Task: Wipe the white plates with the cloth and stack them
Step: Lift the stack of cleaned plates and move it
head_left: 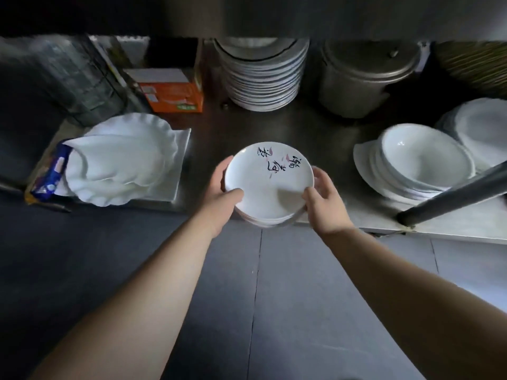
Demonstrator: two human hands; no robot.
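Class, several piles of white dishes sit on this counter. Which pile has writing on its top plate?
The small stack of plates at the counter's front edge, held by the left hand and right hand. Its top plate bears black brush characters; the other piles look plain.

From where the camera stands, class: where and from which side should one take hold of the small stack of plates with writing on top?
By the rim, from both sides at once, as the left hand and right hand do on the small stack of plates. It is round, shallow and handleless, so opposite edges with thumbs on top probably give the steadiest hold.

Plate (pixel 270 178): brushed characters, seemingly illegible
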